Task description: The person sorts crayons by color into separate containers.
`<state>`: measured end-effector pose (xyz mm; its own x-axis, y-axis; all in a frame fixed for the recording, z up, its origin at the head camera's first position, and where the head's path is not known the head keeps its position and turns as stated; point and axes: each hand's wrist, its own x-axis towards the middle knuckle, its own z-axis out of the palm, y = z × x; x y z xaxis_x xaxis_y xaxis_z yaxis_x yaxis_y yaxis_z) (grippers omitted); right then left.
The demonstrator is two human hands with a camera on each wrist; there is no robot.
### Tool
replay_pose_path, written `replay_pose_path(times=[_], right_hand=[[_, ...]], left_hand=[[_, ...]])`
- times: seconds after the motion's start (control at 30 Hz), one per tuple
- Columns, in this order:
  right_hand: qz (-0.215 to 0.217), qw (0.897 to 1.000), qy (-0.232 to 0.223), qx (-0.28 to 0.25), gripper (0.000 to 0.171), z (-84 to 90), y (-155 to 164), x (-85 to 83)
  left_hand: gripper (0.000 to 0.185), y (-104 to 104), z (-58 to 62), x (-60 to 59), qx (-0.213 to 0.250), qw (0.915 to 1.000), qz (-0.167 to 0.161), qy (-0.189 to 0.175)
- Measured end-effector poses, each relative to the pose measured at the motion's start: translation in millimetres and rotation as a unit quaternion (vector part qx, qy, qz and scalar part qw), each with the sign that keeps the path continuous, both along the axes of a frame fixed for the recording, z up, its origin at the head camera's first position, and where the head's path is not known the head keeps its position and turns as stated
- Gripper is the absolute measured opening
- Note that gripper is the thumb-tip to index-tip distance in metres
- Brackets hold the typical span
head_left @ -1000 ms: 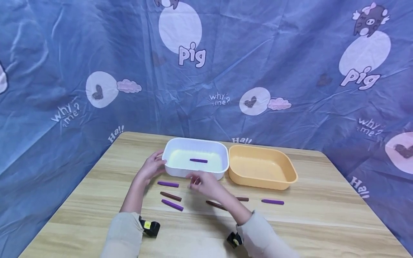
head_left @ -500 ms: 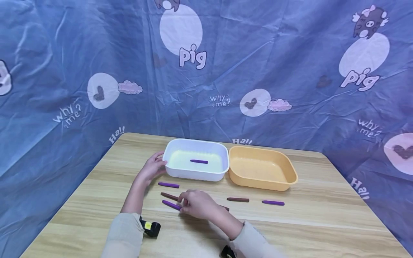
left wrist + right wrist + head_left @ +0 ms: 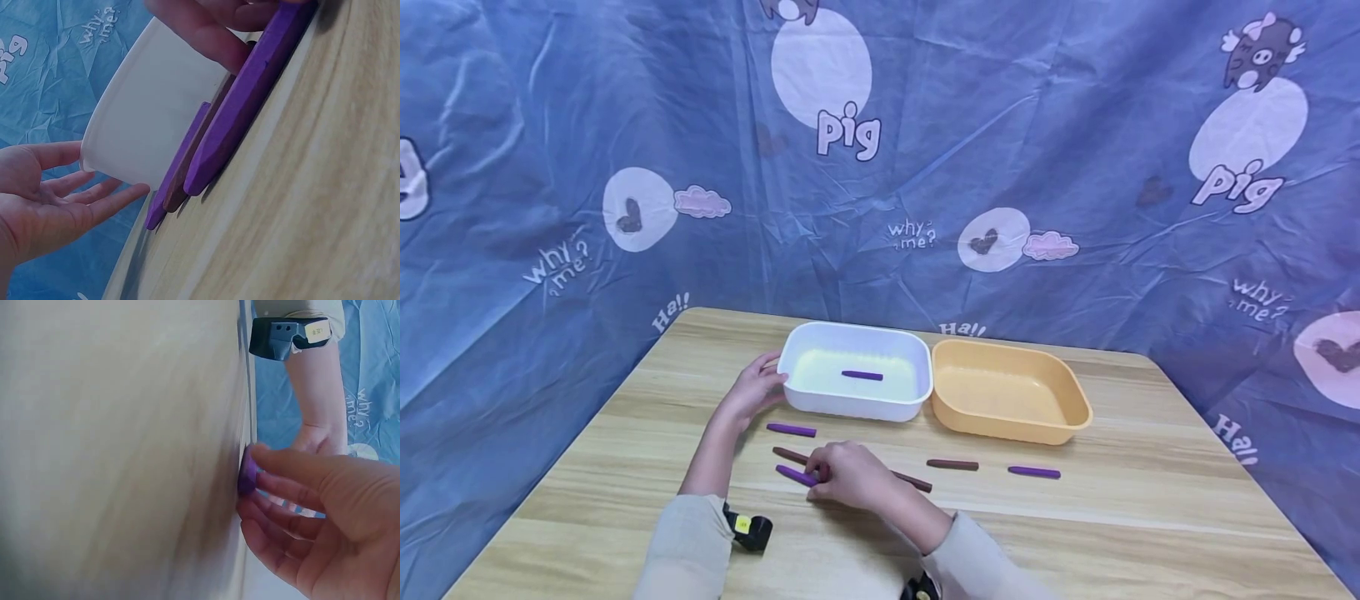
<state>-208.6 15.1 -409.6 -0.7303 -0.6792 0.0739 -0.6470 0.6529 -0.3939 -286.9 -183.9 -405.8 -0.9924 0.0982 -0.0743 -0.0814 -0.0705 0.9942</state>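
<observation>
My left hand (image 3: 752, 393) rests against the left end of a white plastic box (image 3: 850, 407), its thumb at the rim and its fingers extended along the wall. One purple crayon (image 3: 862, 376) lies inside the box. Lower in the head view, my right hand (image 3: 855, 477) pinches the end of a purple crayon (image 3: 795, 476) between thumb and fingertips, low over the table. In the left wrist view this crayon (image 3: 250, 100) is nearest the camera. A brown crayon (image 3: 789, 454) and another purple crayon (image 3: 792, 430) lie just beyond it, the brown one partly hidden by the right hand.
A light orange plastic box (image 3: 1007, 427) stands directly right of the white one. On the wooden table (image 3: 1112, 533) are two more brown crayons, one in the middle (image 3: 952, 464) and one by the right wrist (image 3: 913, 481), plus a purple crayon (image 3: 1034, 472) farther right. A blue printed cloth (image 3: 880, 183) hangs behind.
My right hand has come down from in front of the white box toward the near purple crayon and now pinches it. The left hand has stayed at the box.
</observation>
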Motion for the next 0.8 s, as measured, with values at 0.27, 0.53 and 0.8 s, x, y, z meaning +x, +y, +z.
replay_pose_path(times=[0.27, 0.53, 0.8], right_hand=[[-0.014, 1.000, 0.008, -0.008, 0.013, -4.2, -1.7, -0.5], [-0.025, 1.000, 0.002, -0.017, 0.012, -5.1, 0.4, -1.6], [-0.021, 0.999, 0.009, -0.037, 0.014, 2.8, 3.6, 0.4]], left_hand=[[0.057, -0.4, -0.5, -0.3, 0.000, 1.0000, 0.002, -0.004], [0.057, 0.8, -1.0, 0.4, 0.001, 1.0000, 0.001, 0.001], [0.057, 0.5, -2.1, 0.8, -0.006, 1.0000, 0.002, 0.002]])
